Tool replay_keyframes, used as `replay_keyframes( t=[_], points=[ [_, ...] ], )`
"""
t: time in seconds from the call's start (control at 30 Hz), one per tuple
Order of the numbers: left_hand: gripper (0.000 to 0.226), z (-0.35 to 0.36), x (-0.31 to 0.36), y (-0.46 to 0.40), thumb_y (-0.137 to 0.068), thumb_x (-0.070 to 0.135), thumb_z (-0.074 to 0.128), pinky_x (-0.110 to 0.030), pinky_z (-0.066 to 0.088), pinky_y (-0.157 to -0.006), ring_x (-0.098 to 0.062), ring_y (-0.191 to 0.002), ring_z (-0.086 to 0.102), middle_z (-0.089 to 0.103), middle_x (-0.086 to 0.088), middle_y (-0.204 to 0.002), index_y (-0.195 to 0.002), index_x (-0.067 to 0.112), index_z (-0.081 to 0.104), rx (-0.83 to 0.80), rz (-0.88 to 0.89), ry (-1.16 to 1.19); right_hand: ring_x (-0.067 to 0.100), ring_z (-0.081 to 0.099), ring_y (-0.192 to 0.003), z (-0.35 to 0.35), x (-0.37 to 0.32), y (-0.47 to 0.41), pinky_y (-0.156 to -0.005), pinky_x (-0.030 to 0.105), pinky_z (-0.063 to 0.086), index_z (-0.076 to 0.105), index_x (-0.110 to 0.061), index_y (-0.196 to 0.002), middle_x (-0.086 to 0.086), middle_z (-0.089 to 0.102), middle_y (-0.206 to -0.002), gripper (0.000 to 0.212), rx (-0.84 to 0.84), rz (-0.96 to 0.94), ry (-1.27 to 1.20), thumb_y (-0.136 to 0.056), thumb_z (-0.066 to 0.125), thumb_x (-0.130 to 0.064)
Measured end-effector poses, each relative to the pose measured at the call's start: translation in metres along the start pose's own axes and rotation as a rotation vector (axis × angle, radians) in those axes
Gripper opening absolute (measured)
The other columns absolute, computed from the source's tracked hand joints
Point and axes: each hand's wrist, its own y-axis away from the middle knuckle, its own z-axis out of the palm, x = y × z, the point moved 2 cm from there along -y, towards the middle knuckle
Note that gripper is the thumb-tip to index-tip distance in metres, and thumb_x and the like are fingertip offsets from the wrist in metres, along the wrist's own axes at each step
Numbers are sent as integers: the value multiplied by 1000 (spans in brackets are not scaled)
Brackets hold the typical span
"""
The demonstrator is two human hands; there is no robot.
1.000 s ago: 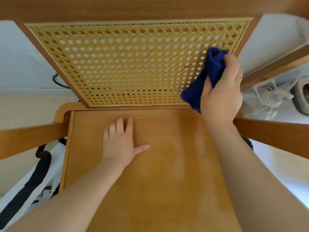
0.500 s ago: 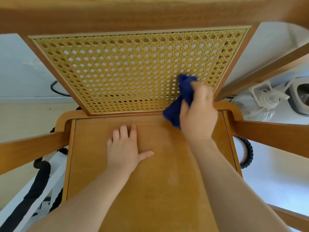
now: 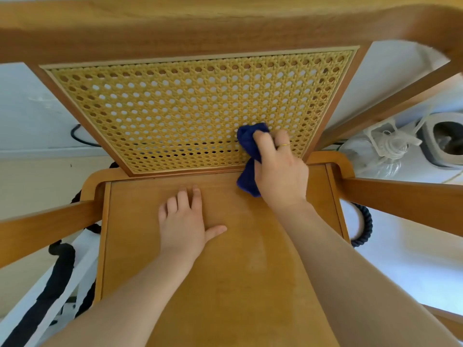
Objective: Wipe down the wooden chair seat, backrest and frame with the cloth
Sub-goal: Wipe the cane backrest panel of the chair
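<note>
A wooden chair fills the view from above, with a flat seat (image 3: 225, 284), a woven cane backrest (image 3: 175, 116) and a curved top rail (image 3: 200, 28). My right hand (image 3: 278, 171) grips a bunched dark blue cloth (image 3: 248, 146) and presses it against the lower right of the cane panel, where it meets the seat. My left hand (image 3: 183, 224) lies flat on the rear middle of the seat, fingers spread, holding nothing. Part of the cloth is hidden under my right hand.
Wooden armrests run out on the left (image 3: 42, 226) and the right (image 3: 406, 199). A dark coiled cord (image 3: 363, 229) hangs at the right of the seat. A black-and-white strap (image 3: 57, 279) lies lower left. White cords and a grey device (image 3: 443, 141) sit at right.
My right hand has carried the cloth down from the upper right of the cane panel to its lower right. The view has tilted, showing more of the top rail. My left hand stays put.
</note>
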Motion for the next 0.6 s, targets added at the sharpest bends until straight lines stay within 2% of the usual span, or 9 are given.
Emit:
replay_keyframes(
  t=[0.07, 0.13, 0.17, 0.33, 0.43, 0.5, 0.53, 0.6],
  points=[
    [105, 0, 0, 0, -69, 81, 34, -41, 22, -108, -28, -127, 31, 23, -11, -148, -148, 16, 7, -17, -5, -5, 38, 57, -53, -21, 2, -12, -43, 26, 35, 38, -18, -107, 22, 59, -104, 39, 164, 95, -112, -74, 56, -11],
    [105, 0, 1, 0, -70, 80, 35, -41, 23, -108, -28, -127, 31, 22, -11, -148, -148, 16, 7, -24, -11, 0, 42, 60, -65, -39, 5, -28, -49, 30, 37, 44, -13, -114, 24, 58, -108, 38, 340, 189, -176, -77, 50, -11],
    [105, 0, 0, 0, -69, 80, 35, -41, 24, -107, -28, -126, 32, 24, -11, -147, -148, 15, 9, -25, -14, 9, 43, 60, -65, -41, 6, -35, -50, 30, 35, 48, -9, -115, 25, 57, -110, 38, 372, 214, -174, -77, 52, -7],
    [109, 1, -2, -2, -60, 81, 31, -44, 34, -99, -32, -118, 42, 39, -15, -139, -144, 13, 27, 3, -18, 25, 35, 49, -46, -14, 4, -35, -45, 27, 29, 37, -16, -108, 28, 56, -107, 48, 233, 172, -61, -69, 60, 2],
    [107, 3, -2, -3, -58, 80, 41, -48, 42, -90, -35, -106, 51, 49, -19, -129, -137, 8, 41, 2, -17, 27, 26, 36, -38, 7, -2, -14, -42, 21, 21, 40, -14, -104, 24, 59, -95, 39, 51, 27, 83, -69, 47, 0],
    [105, 5, -2, -3, -54, 78, 44, -48, 47, -81, -37, -95, 56, 57, -22, -118, -129, 5, 51, -3, -16, 37, 21, 29, -40, 15, -5, -3, -42, 19, 16, 45, -13, -102, 20, 60, -90, 42, -7, -11, 130, -63, 50, 3],
    [104, 6, -2, -3, -53, 77, 45, -48, 48, -79, -37, -93, 57, 58, -22, -116, -127, 4, 53, -7, -18, 40, 21, 28, -41, 13, -5, -1, -42, 19, 17, 48, -13, -102, 20, 60, -90, 45, -11, -14, 98, -61, 56, 5],
    [104, 6, -2, -2, -53, 78, 46, -47, 48, -80, -37, -93, 57, 58, -21, -117, -128, 5, 52, -22, -13, 37, 27, 42, -41, -5, 0, 0, -42, 20, 23, 47, -15, -106, 21, 60, -95, 42, 48, 24, 17, -67, 55, 1]
  ],
)
